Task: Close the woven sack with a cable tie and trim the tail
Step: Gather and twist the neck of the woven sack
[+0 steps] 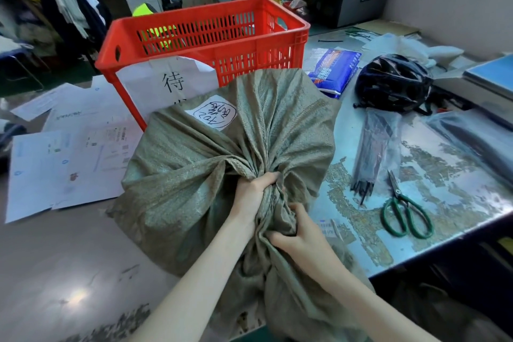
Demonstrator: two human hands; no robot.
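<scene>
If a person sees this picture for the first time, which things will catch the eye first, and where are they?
First is the big olive woven sack in the centre, its mouth bunched tight by the left hand and right hand. Just behind it stands a bright red crate with a white paper sign. On the table at the right lie green-handled scissors beside a bundle of black cable ties.

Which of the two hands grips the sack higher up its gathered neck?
The left hand, clenched where the sack's folds converge; the right hand holds lower, nearer the person.
</scene>
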